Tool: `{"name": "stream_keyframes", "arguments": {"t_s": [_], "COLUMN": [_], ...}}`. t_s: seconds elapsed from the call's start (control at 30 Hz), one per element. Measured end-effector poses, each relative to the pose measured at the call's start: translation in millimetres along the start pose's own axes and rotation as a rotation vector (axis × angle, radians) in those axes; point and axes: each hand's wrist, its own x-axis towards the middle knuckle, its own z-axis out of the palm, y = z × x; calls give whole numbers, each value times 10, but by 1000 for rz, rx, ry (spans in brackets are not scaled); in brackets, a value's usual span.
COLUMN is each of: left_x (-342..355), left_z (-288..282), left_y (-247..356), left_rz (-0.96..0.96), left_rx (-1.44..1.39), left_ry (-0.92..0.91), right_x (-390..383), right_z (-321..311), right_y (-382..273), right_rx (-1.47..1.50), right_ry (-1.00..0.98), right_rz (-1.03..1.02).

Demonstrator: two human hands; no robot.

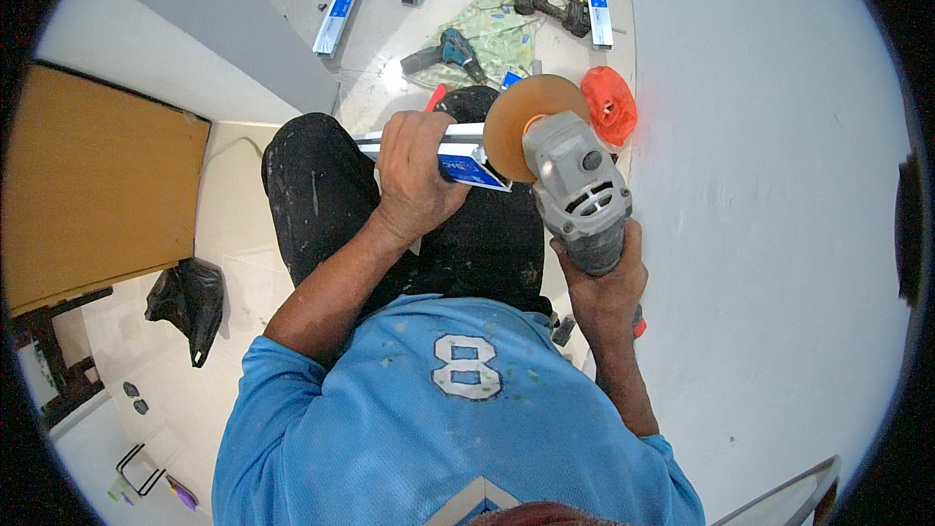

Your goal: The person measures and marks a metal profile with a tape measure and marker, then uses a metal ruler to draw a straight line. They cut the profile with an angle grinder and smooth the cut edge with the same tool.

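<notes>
My left hand [417, 168] is closed around a short aluminium profile [472, 171] with a blue film label, held across my knees. In my right hand [616, 284] is a grey angle grinder [582, 185], gripped by its dark body. Its tan disc [534, 127] is at the right end of the profile; whether the two touch I cannot tell, nor whether the disc spins. The fingertips of my left hand wrap over the far side of the profile, and my right fingers are partly hidden behind the grinder.
On the tiled floor ahead lie a teal cordless drill [454, 52], a dark cordless tool [553, 10], a patterned green cloth [499, 21] and long aluminium profiles [596, 0]. An orange-red bag [609, 105] sits beside the white wall [760, 185] close on my right. A wooden panel [102, 185] stands left.
</notes>
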Motion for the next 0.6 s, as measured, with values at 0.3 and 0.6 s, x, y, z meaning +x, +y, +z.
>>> {"name": "stream_keyframes", "arguments": {"t_s": [0.3, 0.6], "left_x": [20, 29], "left_z": [-2, -11], "left_y": [-15, -11], "left_rz": [19, 20], "left_rx": [-16, -15], "left_ry": [12, 9], "right_x": [45, 54], "right_z": [-13, -1], "right_y": [-19, 52], "right_rx": [9, 19], "right_ry": [-11, -17], "right_rz": [34, 16]}}
